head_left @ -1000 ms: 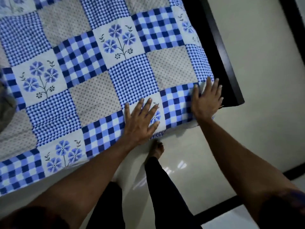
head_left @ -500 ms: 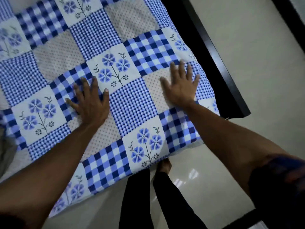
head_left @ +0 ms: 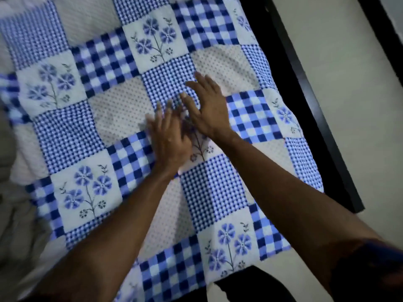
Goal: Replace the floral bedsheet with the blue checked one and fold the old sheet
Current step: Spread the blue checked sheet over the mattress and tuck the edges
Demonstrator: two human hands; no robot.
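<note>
1. From my seat, the blue checked sheet [head_left: 218, 192] lies spread over the bed, and its near edge hangs over the side toward the person's dark trouser leg [head_left: 250, 286].
2. Both hands are open. The left hand [head_left: 169, 138] and the right hand [head_left: 207, 110] lie flat on the sheet with straight fingers, just beside each other near the middle. Neither one grips any cloth. The left fingers are blurred.
3. The main risk, as I judge it, is that flat palms pushing outward will drag the whole sheet instead of only the wrinkles. The loose right edge could then slide off toward the dark bed frame [head_left: 316, 101] and leave the patchwork rows crooked.
4. A second risk is that the corner nearest the frame looks untucked, so any sideways sweep could pull it onto the floor [head_left: 359, 105].
5. A crumpled grey cloth [head_left: 13, 214] is bunched against the sheet's left edge — I cannot tell whether it is the old floral sheet. It blocks smoothing on that side and would need lifting away first.
</note>
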